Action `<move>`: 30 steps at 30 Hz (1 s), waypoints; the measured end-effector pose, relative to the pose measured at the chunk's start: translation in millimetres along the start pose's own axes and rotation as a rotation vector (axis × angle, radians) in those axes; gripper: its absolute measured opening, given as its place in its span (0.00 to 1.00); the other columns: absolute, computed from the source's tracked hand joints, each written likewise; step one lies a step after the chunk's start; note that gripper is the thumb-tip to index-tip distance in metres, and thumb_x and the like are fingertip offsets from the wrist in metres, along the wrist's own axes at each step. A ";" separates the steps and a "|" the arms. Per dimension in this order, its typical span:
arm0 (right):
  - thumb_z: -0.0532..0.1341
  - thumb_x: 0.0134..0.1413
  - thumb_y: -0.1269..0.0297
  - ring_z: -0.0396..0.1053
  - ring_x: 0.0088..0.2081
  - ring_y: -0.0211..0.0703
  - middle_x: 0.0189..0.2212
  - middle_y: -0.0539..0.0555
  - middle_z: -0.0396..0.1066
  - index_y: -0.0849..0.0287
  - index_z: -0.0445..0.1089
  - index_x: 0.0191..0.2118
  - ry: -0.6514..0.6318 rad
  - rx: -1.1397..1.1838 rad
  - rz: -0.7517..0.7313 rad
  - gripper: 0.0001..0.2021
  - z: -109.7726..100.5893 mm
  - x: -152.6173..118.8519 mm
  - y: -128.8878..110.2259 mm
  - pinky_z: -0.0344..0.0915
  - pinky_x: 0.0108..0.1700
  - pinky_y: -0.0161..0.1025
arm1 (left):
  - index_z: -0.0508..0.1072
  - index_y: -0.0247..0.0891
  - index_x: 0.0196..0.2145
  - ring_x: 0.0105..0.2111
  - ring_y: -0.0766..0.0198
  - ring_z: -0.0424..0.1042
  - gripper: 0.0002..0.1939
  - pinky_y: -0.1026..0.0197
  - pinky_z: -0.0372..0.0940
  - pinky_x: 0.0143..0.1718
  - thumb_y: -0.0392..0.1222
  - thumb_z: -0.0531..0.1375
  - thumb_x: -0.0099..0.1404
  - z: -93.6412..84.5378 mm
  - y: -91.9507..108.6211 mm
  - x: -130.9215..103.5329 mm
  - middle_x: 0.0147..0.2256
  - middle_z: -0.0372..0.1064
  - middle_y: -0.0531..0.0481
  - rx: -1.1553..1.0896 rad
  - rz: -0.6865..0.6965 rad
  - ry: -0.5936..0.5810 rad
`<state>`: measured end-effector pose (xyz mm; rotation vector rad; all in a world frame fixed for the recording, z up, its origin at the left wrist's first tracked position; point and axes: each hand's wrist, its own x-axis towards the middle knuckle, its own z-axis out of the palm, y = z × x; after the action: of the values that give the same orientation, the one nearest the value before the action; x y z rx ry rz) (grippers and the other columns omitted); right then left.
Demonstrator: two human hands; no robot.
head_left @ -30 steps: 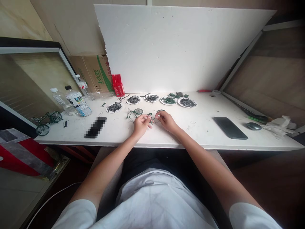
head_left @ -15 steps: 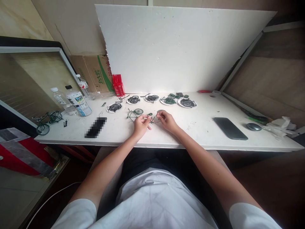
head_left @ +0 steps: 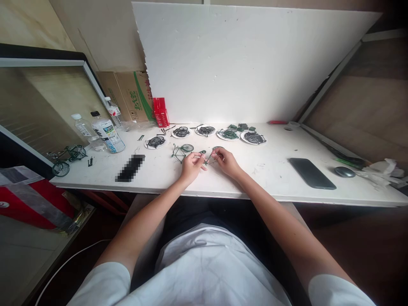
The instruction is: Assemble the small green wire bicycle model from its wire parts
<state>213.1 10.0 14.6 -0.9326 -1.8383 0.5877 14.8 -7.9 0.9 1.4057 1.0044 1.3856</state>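
Observation:
My left hand is closed in a pinch over the table, gripping a small dark green toy bicycle part that sticks up past the fingertips. Close beside it, the thumb and forefinger of my right hand are pressed together; a thin dark piece shows at their tips, too small to name. Left of the hands lies a green miniature bicycle frame with a spoked wheel. Another wheel is partly hidden behind my right hand.
Several white plates of small bicycle parts, such as this plate, line the back of the white table. A finished-looking miniature bicycle and bottles stand left. A phone and computer mouse lie right.
The whole view has shifted slightly, so the table things appear a little further right. Both hands keep their pinches close together, with only a slight finger movement.

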 end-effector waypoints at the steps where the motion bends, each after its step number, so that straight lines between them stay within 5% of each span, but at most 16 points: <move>1: 0.60 0.70 0.53 0.69 0.34 0.48 0.34 0.55 0.75 0.55 0.72 0.42 -0.001 -0.002 -0.002 0.11 -0.1 -0.1 -0.4 0.64 0.39 0.45 | 0.71 0.38 0.43 0.23 0.61 0.81 0.27 0.66 0.61 0.21 0.65 0.68 0.65 -0.1 -0.1 -0.1 0.39 0.83 0.41 0.001 0.001 -0.004; 30: 0.59 0.68 0.63 0.69 0.39 0.49 0.37 0.57 0.73 0.55 0.68 0.42 0.017 -0.098 -0.071 0.03 1.2 -0.5 6.7 0.65 0.40 0.44 | 0.72 0.38 0.44 0.27 0.57 0.84 0.27 0.66 0.66 0.21 0.66 0.68 0.66 0.0 -1.1 -3.7 0.39 0.83 0.42 0.025 0.050 -0.033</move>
<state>214.5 13.6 9.0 -0.9300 -1.8911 0.4482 14.7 -11.2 -1.2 1.4767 0.9736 1.3862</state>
